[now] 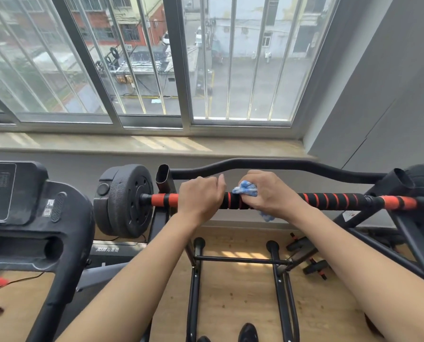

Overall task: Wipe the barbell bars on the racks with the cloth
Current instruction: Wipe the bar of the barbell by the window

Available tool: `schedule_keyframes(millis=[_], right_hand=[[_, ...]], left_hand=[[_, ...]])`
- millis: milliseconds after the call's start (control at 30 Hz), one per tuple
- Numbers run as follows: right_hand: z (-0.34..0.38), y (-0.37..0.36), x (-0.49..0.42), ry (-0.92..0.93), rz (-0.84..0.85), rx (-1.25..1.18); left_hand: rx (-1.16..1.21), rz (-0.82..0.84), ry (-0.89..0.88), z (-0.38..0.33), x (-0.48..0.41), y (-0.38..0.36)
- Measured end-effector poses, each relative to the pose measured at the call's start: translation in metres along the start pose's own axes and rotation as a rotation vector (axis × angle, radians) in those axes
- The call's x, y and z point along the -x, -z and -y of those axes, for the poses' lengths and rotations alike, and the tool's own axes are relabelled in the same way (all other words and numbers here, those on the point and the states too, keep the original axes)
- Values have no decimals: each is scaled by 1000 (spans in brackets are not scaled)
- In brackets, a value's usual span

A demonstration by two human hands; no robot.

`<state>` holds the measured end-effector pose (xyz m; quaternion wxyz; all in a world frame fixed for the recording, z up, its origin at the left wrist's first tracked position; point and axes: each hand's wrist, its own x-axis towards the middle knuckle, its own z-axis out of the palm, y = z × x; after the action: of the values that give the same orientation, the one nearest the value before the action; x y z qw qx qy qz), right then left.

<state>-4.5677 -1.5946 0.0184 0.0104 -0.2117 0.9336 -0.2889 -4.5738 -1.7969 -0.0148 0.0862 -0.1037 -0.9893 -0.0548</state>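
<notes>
Your left hand point(198, 197) wraps the bar point(329, 200) bare, steadying it; your right hand point(271, 193) clenches the cloth point(246, 188) around the bar at mid-length. Push hard sideways and the bar may roll on the rack point(163, 178), shifting the plates point(127, 201). Beyond lies the windowsill point(132, 144). No containers show.

Your black-and-orange striped barbell bar point(329, 200) lay level across the rack point(163, 178), a bunched blue-white cloth point(246, 188) pressed against its middle.
</notes>
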Motion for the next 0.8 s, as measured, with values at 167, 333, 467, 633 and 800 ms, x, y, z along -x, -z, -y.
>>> schedule_keyframes(millis=[167,333,467,633,800], right_hand=[[5,-5,-4,-51,-42,38],[9,-4,11,5,-22,36],[11,-7,20,34,-43,70],[11,-10,10,-46,-195,50],[17,-17,15,-23,-184,94]], left_hand=[[-30,-240,-165,3,21,-18],[-59,27,-157,6,-9,-1],[-144,227,-285,9,-20,9],[-109,-99,-54,-9,9,-9],[-51,-74,-32,-7,5,-4]])
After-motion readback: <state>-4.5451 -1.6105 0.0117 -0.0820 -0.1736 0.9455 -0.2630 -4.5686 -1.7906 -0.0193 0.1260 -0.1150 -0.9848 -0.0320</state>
